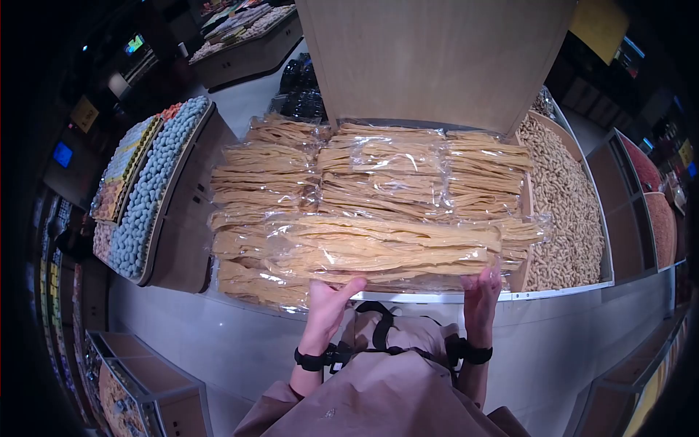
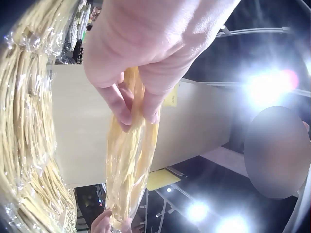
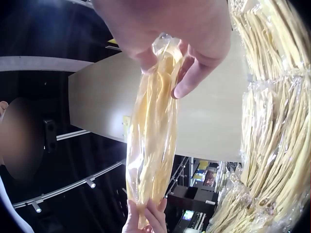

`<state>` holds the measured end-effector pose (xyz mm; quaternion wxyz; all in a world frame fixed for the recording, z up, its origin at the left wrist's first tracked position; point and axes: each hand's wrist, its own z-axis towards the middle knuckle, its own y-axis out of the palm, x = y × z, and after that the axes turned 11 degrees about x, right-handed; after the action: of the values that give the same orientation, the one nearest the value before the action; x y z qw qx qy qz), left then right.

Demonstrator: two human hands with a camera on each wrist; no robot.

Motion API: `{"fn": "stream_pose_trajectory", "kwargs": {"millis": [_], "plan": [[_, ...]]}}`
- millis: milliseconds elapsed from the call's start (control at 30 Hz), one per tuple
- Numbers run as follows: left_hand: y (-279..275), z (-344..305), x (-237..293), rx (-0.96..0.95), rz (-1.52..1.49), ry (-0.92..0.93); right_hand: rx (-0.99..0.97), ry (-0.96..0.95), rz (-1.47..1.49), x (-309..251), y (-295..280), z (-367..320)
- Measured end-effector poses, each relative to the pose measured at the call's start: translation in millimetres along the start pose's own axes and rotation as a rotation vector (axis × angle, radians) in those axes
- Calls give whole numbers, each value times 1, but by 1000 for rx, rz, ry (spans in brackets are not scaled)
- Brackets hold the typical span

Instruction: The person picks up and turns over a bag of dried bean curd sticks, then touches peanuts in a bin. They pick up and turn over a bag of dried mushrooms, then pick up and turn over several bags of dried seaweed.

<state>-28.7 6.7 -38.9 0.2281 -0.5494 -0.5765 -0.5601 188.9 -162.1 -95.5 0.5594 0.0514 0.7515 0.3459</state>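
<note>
Across the front of the display lies a long clear bag of dried bean curd sticks (image 1: pixel 386 247), held between both hands. My left hand (image 1: pixel 328 309) grips its near edge toward the left end, fingers below and thumb along the edge. At the right end, my right hand (image 1: pixel 480 295) pinches the plastic and the sticks inside. In the left wrist view, thumb and fingers of the left hand (image 2: pixel 146 53) close round the bag (image 2: pixel 129 165). The right wrist view has the right hand (image 3: pixel 170 34) holding the bag's end, with loose plastic showing above it.
Rows of similar bagged sticks (image 1: pixel 382 156) fill the bin below. Peanuts in shells (image 1: pixel 564 211) fill the compartment on the right. A tall wooden panel (image 1: pixel 437 58) rises behind. Left stands a case of blue-wrapped sweets (image 1: pixel 156 189). A metal edge (image 1: pixel 561 291) runs along the front.
</note>
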Motion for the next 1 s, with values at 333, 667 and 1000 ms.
{"fn": "stream_pose_trajectory", "kwargs": {"millis": [333,667,1000], "plan": [[5,5,7,27,88,147,90,16,32,-1,13,-3],[2,12,0,39,72,187,106,-6,121,3,20,1],[6,18,-8,139,15,270,32,-4,155,1,18,4]]}}
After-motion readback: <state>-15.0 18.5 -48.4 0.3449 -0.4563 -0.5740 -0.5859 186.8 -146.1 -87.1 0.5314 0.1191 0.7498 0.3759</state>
